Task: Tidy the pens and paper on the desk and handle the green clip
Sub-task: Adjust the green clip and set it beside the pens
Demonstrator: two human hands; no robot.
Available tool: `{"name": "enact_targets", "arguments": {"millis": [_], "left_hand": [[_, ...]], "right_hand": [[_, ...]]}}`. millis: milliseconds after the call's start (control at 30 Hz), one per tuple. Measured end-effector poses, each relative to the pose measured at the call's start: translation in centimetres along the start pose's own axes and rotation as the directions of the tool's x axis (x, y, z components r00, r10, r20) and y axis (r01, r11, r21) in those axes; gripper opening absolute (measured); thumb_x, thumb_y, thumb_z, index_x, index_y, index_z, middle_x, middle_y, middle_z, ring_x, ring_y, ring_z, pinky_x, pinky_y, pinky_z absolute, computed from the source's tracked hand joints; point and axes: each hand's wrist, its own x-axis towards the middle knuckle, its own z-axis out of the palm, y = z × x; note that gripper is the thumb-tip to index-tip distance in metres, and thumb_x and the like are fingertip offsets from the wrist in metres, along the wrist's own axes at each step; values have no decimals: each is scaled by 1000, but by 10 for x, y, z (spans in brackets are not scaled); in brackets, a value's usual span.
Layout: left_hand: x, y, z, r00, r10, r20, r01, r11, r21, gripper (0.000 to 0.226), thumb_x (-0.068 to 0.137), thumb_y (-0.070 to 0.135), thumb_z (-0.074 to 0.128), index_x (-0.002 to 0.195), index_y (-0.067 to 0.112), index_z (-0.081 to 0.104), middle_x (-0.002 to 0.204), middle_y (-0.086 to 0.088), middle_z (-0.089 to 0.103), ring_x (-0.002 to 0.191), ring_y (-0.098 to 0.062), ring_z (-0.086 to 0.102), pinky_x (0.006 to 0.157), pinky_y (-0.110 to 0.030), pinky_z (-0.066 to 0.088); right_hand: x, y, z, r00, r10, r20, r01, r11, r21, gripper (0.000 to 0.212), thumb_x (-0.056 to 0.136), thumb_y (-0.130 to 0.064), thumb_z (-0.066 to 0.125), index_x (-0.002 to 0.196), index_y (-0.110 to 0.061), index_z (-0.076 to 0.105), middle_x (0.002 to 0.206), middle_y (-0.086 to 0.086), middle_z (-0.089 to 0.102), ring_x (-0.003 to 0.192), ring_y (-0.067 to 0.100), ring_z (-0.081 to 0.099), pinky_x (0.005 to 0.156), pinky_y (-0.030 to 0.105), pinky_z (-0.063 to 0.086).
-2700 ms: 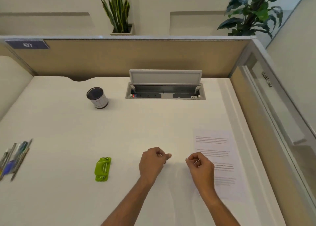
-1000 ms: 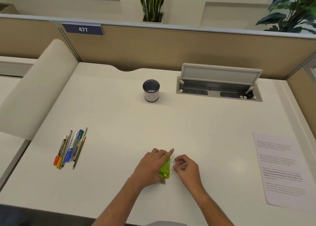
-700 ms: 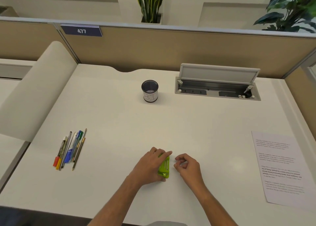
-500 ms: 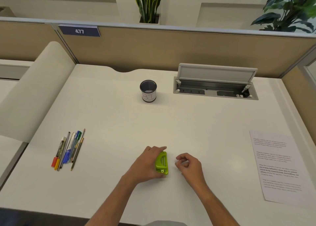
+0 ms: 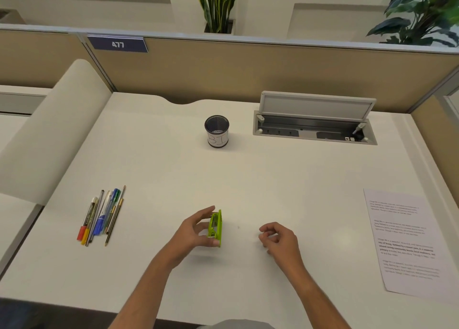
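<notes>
Green clip (image 5: pixel 215 228) sits turned on its long edge at 6 o'clock on the white desk (image 5: pixel 248 179), pinched between the thumb and fingertips of the left hand (image 5: pixel 196 231). It seems lifted just off the surface, though the angle leaves that unsure. At the clip's 3 o'clock, apart from it, the right hand (image 5: pixel 279 239) has its fingers loosely curled around nothing. Pens (image 5: pixel 101 215) lie bunched at 8 o'clock, the paper (image 5: pixel 404 244) at 4 o'clock.

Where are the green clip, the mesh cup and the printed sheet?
green clip (image 5: pixel 215 226): head view, on its green side face.
mesh cup (image 5: pixel 217 139): head view, on its white label.
printed sheet (image 5: pixel 407 244): head view, on the middle of the page.
</notes>
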Motion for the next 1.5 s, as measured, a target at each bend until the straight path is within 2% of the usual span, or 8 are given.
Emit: {"name": "enact_targets", "arguments": {"millis": [167, 333, 500, 700, 900, 1167, 1367, 1500], "left_hand": [[-10, -2, -8, 998, -9, 68, 19, 990, -140, 86, 71, 5, 94, 149, 29, 66, 155, 1, 65, 135, -25, 67, 98, -33, 60], [-14, -4, -5, 993, 8, 115, 20, 970, -243, 86, 71, 0, 88, 151, 19, 64, 159, -7, 61, 129, -25, 67, 94, -31, 61], [-13, -6, -1, 991, 46, 123, -5, 948, -318, 85, 75, 0, 87, 154, 17, 60, 161, -8, 59, 133, -27, 66, 102, -33, 60], [-12, -7, 1, 985, 46, 166, 12, 943, -333, 87, 77, 6, 91, 156, 15, 58, 163, -12, 57, 139, -33, 63, 114, -45, 55], [-14, -5, 7, 984, 23, 174, 36, 943, -330, 86, 77, 23, 97, 154, 14, 61, 160, -17, 58, 139, -35, 65, 110, -48, 58], [-17, -7, 11, 984, -7, 178, 68, 939, -338, 70, 82, 20, 86, 149, 15, 67, 155, -20, 62, 134, -31, 68, 105, -41, 61], [-19, -5, 13, 976, -19, 219, 96, 932, -349, 74, 81, 21, 85, 151, 13, 64, 155, -21, 62, 136, -34, 65, 111, -44, 58], [-18, -5, 12, 976, -14, 219, 93, 929, -357, 72, 84, 20, 82, 152, 13, 63, 155, -21, 62, 137, -36, 64, 114, -46, 57]], "right_hand": [[-5, -11, 6, 998, -23, 53, 22, 1000, 10, 21, 92, -4, 77, 93, -25, 79, 88, 6, 77, 81, 38, 71, 70, 43, 62], [-21, -35, 22, 980, -113, 163, 105, 993, 58, 24, 92, -8, 78, 101, -30, 82, 92, -3, 78, 77, 22, 66, 77, 52, 61], [-44, -52, 42, 914, -294, 281, 294, 955, 42, 35, 95, -12, 75, 122, -34, 80, 100, -9, 73, 83, 16, 69, 69, 22, 54], [-58, -51, 53, 878, -379, 292, 389, 921, 25, 40, 105, -16, 65, 139, -35, 72, 107, -3, 64, 91, 15, 65, 72, 22, 53], [-60, -51, 55, 858, -427, 284, 447, 895, -3, 42, 105, -16, 58, 137, -39, 73, 110, -12, 58, 100, 17, 65, 77, 44, 60], [-53, -50, 51, 809, -536, 241, 566, 821, -75, 28, 103, -38, 66, 129, -43, 76, 107, -21, 61, 88, 11, 65, 66, 34, 54], [-45, -56, 55, 815, -556, 163, 565, 825, -12, 19, 95, -28, 77, 111, -29, 86, 95, -17, 72, 84, 10, 68, 63, 30, 53], [-44, -59, 57, 789, -600, 135, 610, 792, -44, 10, 92, -27, 79, 99, -26, 86, 92, -33, 67, 80, 2, 67, 66, 13, 46]]}}
